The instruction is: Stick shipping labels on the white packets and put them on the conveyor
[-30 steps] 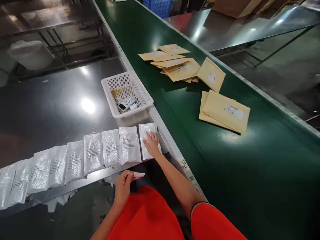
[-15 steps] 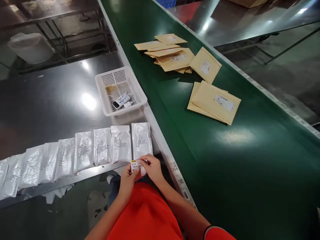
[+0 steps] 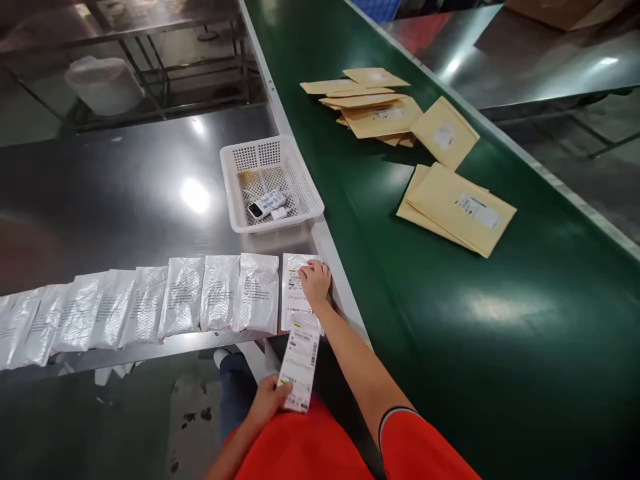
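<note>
My left hand (image 3: 270,400) pinches the lower end of a strip of printed white labels (image 3: 301,360) in front of my red shirt. My right hand (image 3: 316,281) presses on a white label (image 3: 295,293) that lies on the rightmost silver-white bubble pouch (image 3: 307,259), its fingers bent over the label's upper part. To the left, a row of several similar pouches (image 3: 257,293) with printed text runs along the metal table's front edge. The strip's top end meets the lower edge of the rightmost pouch.
A white perforated basket (image 3: 233,193) with a small labelled package (image 3: 267,203) stands on the metal table (image 3: 125,193). Several yellow padded envelopes (image 3: 460,207) lie on the green conveyor belt (image 3: 450,360) at the right. A white bin (image 3: 105,90) stands beyond the table.
My right hand has moved up from the labels onto the rightmost pouch, where a label now lies. My left hand has lowered, and the label strip hangs out long. The view has shifted left.
</note>
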{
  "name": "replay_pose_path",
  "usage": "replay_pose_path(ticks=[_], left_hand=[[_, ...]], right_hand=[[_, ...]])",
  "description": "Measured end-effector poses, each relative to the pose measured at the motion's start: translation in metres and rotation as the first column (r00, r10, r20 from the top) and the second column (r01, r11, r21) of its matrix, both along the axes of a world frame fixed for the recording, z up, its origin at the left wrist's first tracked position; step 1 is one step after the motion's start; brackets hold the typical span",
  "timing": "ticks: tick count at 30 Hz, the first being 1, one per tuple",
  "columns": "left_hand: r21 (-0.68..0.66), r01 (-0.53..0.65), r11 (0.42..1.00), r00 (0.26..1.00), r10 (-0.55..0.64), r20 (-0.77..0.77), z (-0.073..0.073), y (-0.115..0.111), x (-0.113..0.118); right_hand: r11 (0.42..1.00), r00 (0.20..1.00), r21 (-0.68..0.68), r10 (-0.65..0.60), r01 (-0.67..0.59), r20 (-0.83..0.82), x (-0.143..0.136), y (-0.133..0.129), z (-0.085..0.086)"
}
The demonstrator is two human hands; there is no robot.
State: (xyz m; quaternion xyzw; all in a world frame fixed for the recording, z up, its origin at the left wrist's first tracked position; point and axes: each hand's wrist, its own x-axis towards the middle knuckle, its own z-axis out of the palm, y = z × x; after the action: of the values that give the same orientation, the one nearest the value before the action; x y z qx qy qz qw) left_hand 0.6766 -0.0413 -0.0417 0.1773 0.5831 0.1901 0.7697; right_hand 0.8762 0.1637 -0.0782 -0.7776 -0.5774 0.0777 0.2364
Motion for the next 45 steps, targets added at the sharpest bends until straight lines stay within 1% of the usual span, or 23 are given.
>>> replay_pose_path(ticks=[1, 3, 5, 7, 9, 12, 14, 16, 17, 18, 19, 21, 22, 24, 26, 27, 28, 30, 32, 35, 37, 41, 45], left_hand=[[0.016, 0.024, 1.000, 1.000, -0.025, 0.010, 0.003, -0.002, -0.002], [0.119, 0.075, 0.990, 0.997, -0.079, 0.026, 0.014, -0.004, -0.010], [0.266, 0.147, 0.953, 0.989, -0.149, -0.014, 0.029, 0.000, -0.022], [0.387, 0.228, 0.893, 0.973, -0.199, -0.114, 0.043, 0.005, -0.038], [0.446, 0.275, 0.852, 0.957, -0.199, -0.211, 0.053, 0.012, -0.053], [0.476, 0.244, 0.845, 0.961, -0.146, -0.233, 0.059, 0.022, -0.067], [0.458, 0.171, 0.872, 0.978, -0.093, -0.188, 0.060, 0.029, -0.071], [0.434, 0.093, 0.896, 0.991, -0.039, -0.131, 0.061, 0.035, -0.071], [0.428, 0.065, 0.902, 0.994, -0.023, -0.104, 0.061, 0.037, -0.072], [0.423, 0.046, 0.905, 0.997, -0.012, -0.081, 0.061, 0.039, -0.072], [0.419, 0.035, 0.908, 0.998, -0.011, -0.060, 0.060, 0.040, -0.073], [0.406, 0.028, 0.913, 0.999, -0.016, -0.031, 0.057, 0.039, -0.075], [0.397, 0.026, 0.918, 1.000, -0.019, -0.023, 0.055, 0.038, -0.077], [0.364, 0.039, 0.930, 0.999, -0.040, -0.007, 0.051, 0.036, -0.081], [0.332, 0.085, 0.939, 0.996, -0.086, -0.012, 0.047, 0.036, -0.084], [0.340, 0.105, 0.934, 0.994, -0.096, -0.043, 0.046, 0.038, -0.085], [0.364, 0.114, 0.925, 0.992, -0.087, -0.090, 0.046, 0.043, -0.085], [0.441, 0.087, 0.894, 0.983, -0.005, -0.185, 0.046, 0.057, -0.083], [0.483, 0.035, 0.875, 0.977, 0.071, -0.200, 0.046, 0.077, -0.079], [0.450, -0.024, 0.893, 0.985, 0.098, -0.142, 0.043, 0.104, -0.070], [0.431, -0.067, 0.900, 0.980, 0.141, -0.142, 0.037, 0.111, -0.063], [0.393, -0.147, 0.908, 0.954, 0.235, -0.187, 0.021, 0.098, -0.056], [0.379, -0.157, 0.912, 0.945, 0.250, -0.211, 0.009, 0.074, -0.064]], right_hand=[[1.000, 0.998, -0.023, -0.007, 0.008, 0.059, -0.003, -0.003, 0.001], [0.998, 0.987, -0.057, 0.016, -0.007, 0.159, -0.010, -0.014, 0.003], [0.987, 0.961, -0.092, 0.151, -0.133, 0.233, -0.020, -0.026, 0.004], [0.945, 0.913, -0.150, 0.321, -0.291, 0.253, -0.027, -0.038, 0.001], [0.917, 0.890, -0.200, 0.388, -0.346, 0.239, -0.030, -0.043, -0.004], [0.900, 0.889, -0.227, 0.417, -0.373, 0.190, -0.024, -0.044, -0.005], [0.855, 0.860, -0.223, 0.499, -0.469, 0.106, -0.020, -0.049, 0.000], [0.802, 0.820, -0.182, 0.570, -0.569, -0.052, -0.023, -0.062, 0.009], [0.796, 0.807, -0.141, 0.567, -0.588, -0.167, -0.028, -0.071, 0.013], [0.818, 0.795, -0.087, 0.518, -0.568, -0.316, -0.035, -0.080, 0.018], [0.859, 0.766, -0.037, 0.435, -0.510, -0.473, -0.043, -0.088, 0.022], [0.937, 0.651, 0.009, 0.249, -0.348, -0.717, -0.060, -0.098, 0.031], [0.961, 0.581, 0.003, 0.170, -0.277, -0.796, -0.069, -0.099, 0.036], [0.972, 0.470, -0.025, 0.090, -0.233, -0.878, -0.083, -0.094, 0.048], [0.966, 0.407, -0.051, 0.059, -0.255, -0.912, -0.092, -0.087, 0.061], [0.962, 0.397, -0.064, 0.048, -0.264, -0.917, -0.095, -0.084, 0.067], [0.959, 0.411, -0.074, 0.047, -0.272, -0.910, -0.098, -0.084, 0.073], [0.958, 0.462, -0.081, 0.057, -0.274, -0.885, -0.103, -0.088, 0.083], [0.960, 0.520, -0.069, 0.085, -0.270, -0.850, -0.109, -0.096, 0.088], [0.974, 0.596, -0.041, 0.103, -0.223, -0.797, -0.114, -0.098, 0.084], [0.983, 0.643, -0.007, 0.115, -0.184, -0.757, -0.115, -0.085, 0.074], [0.988, 0.758, 0.007, 0.121, -0.152, -0.641, -0.113, -0.034, 0.047], [0.994, 0.832, -0.055, 0.051, -0.098, -0.552, -0.113, 0.011, 0.022]])
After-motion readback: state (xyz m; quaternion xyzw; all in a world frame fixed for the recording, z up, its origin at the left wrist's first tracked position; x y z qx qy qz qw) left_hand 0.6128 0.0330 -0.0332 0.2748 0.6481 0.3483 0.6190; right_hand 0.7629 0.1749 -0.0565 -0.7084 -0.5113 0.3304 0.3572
